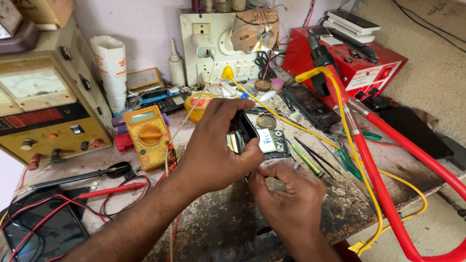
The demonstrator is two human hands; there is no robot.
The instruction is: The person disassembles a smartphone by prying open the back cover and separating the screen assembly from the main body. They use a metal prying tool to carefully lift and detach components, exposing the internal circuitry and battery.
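Note:
My left hand (213,145) grips a small dark phone part (242,131), holding it upright over the worn workbench (340,208). Just below it, my right hand (286,194) has its fingers pinched together near the part's lower edge; what the fingertips hold is too small to make out. Behind the part lies an opened phone body (272,138) with its circuit board showing.
A yellow multimeter (148,136) with red and black probes lies at the left, beside a beige power supply (43,102). A red hot-air station (359,58) stands at the back right, its red hose (383,189) crossing the bench. Tweezers and screwdrivers (315,157) lie at the right.

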